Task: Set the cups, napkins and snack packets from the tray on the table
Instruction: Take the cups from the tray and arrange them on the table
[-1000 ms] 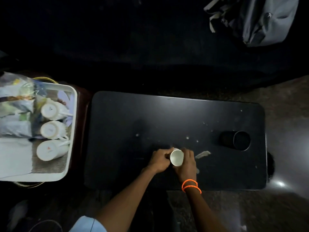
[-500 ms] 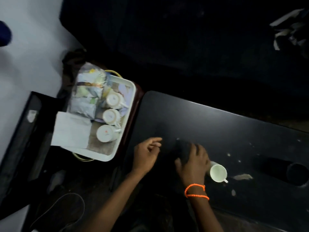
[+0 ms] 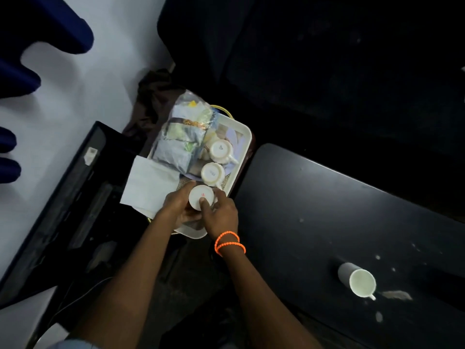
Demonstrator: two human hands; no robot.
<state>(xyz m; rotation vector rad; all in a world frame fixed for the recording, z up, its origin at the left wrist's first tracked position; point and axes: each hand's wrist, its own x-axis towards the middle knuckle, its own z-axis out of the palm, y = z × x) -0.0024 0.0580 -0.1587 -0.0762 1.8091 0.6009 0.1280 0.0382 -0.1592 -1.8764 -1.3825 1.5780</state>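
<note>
A: Both hands on the nearest cup (image 3: 201, 200) in the white tray (image 3: 241, 127), at nine o'clock off the desk (image 3: 314, 197).

B: Left hand (image 3: 180, 206) curls round its side; right hand (image 3: 221, 215) pinches it, thumb on the upturned base.

A: Two more cups (image 3: 213, 173) lie behind, packets (image 3: 181, 137) at eleven, napkin (image 3: 148, 187) at the tray's left.

B: One cup (image 3: 362, 283) upright on the desk, five o'clock.

glossy cups (image 3: 218, 150) — matt table (image 3: 314, 197), paper napkin (image 3: 148, 187)
</note>
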